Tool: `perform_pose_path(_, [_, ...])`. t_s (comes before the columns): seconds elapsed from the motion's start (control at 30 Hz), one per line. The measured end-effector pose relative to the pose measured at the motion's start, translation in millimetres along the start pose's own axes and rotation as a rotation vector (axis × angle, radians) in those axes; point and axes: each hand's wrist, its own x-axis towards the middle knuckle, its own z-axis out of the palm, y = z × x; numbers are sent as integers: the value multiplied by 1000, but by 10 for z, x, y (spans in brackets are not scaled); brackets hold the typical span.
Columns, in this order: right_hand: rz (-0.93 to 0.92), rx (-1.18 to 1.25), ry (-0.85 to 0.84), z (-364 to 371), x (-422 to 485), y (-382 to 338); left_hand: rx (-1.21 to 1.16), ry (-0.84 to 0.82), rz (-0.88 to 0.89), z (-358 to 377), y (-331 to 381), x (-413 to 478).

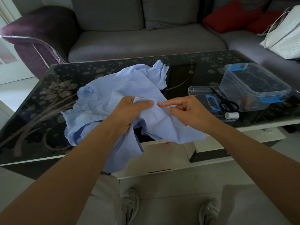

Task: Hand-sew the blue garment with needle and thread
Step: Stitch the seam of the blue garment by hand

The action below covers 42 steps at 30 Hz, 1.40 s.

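Observation:
The light blue garment point(116, 88) lies crumpled on the dark glass table point(40, 98), with part of it hanging over the front edge. My left hand point(129, 111) grips a fold of the garment, thumb on top. My right hand point(188, 109) pinches a thin needle point(164, 106) that lies against the fold, index finger stretched along it toward the left thumb. The thread is too fine to make out.
To the right stand a clear plastic box with blue clips point(253, 82), its lid point(204, 95) with black scissors point(227, 103) on it, and a white thread spool point(232, 115). A grey sofa point(146, 43) is behind the table. My shoes point(129, 207) are on the floor below.

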Motion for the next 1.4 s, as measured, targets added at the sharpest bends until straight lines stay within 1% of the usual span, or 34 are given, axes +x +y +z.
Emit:
perform_pose_path(0.33, [-4,-26,-46,-29,-15,-13,56,-48,60,-9,6,-36])
perform_pose_path(0.53, [112,35,-193,-59,-22,-59,148,-65,102,1,11,-51])
perform_pose_path(0.63, [160,57,-230,-44,-17,-85,209,-48,117,8,12,-55])
perform_pose_path(0.9, [191,62,-211,-51,-22,-84,268,-35,167,16,21,-65])
perform_pose_path(1.13, [184,59,-182,-47,-17,-75,292,-25,162,20,40,-75])
perform_pose_path(1.4, [176,97,-246,-42,-27,-99,246,-38,137,8,56,-83])
